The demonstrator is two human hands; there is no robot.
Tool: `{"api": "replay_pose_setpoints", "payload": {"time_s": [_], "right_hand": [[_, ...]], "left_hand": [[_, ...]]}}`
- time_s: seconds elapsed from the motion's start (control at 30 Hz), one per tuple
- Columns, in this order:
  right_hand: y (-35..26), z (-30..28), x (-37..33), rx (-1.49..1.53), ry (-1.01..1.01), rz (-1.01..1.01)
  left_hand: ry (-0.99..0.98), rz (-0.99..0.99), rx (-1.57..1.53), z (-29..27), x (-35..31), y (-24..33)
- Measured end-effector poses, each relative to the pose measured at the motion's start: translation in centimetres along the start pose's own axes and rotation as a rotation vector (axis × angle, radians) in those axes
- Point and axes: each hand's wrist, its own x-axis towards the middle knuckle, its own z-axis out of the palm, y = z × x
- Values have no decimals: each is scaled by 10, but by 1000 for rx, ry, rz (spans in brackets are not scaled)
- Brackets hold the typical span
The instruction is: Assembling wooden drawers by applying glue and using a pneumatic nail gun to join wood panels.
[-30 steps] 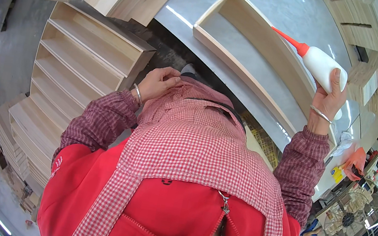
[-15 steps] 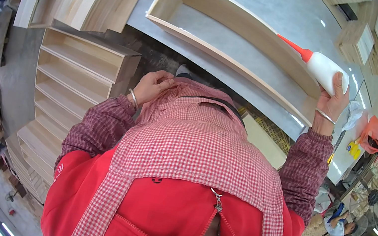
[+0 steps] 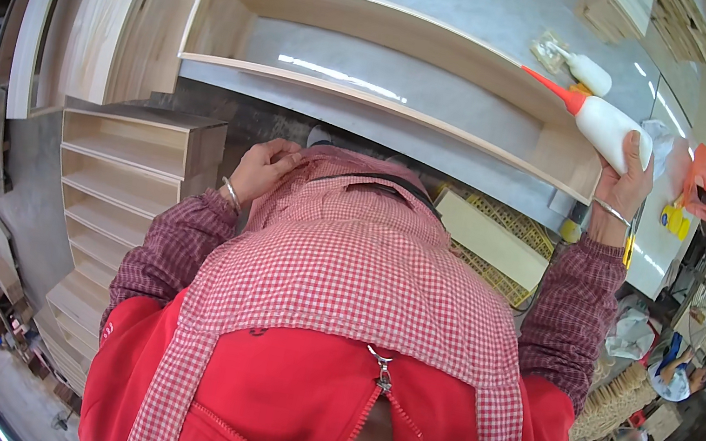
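My right hand (image 3: 625,188) is wrapped round the lower end of a white glue bottle (image 3: 609,132) with a long red nozzle. The bottle is tilted, its tip pointing up and left over the far wall of a long wooden box frame (image 3: 383,105). That frame lies on the grey worktable, near its front edge, and the table surface shows through the middle. At my waist, my left hand (image 3: 260,168) has its fingers closed at the edge of the red-and-white checked apron (image 3: 354,268), pinching the cloth.
Another white bottle (image 3: 589,73) stands beyond the frame. Pale boards (image 3: 118,0) are stacked at the left, above a pile of wooden box frames (image 3: 129,141). Yellow crates (image 3: 502,285) sit under the table. An orange bag (image 3: 705,183) is at the right, with a co-worker (image 3: 675,377) farther off.
My view has turned, so the box frame now lies more level and farther left in it. The second bottle has come into sight. Both hands keep their holds.
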Motion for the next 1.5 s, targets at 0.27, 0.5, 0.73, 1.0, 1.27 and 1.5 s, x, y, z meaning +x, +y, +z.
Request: {"api": "replay_pose_setpoints", "payload": {"time_s": [0.27, 0.5, 0.73, 1.0, 1.27, 1.5], "right_hand": [[-8, -46, 13, 7, 93, -23], [-13, -84, 25, 30, 142, -39], [-14, -112, 32, 34, 201, -79], [-18, -122, 28, 45, 223, -74], [-14, -134, 10, 55, 245, -46], [-9, -155, -17, 50, 287, -23]], "left_hand": [[-44, -50, -11, 13, 10, 24], [-66, -42, 33, 21, 21, 41], [-54, 22, 48, 28, 24, 53], [-57, 31, 76, 31, 27, 63], [-91, 15, 63, 37, 31, 63], [-102, 11, 126, 50, 35, 69]]}}
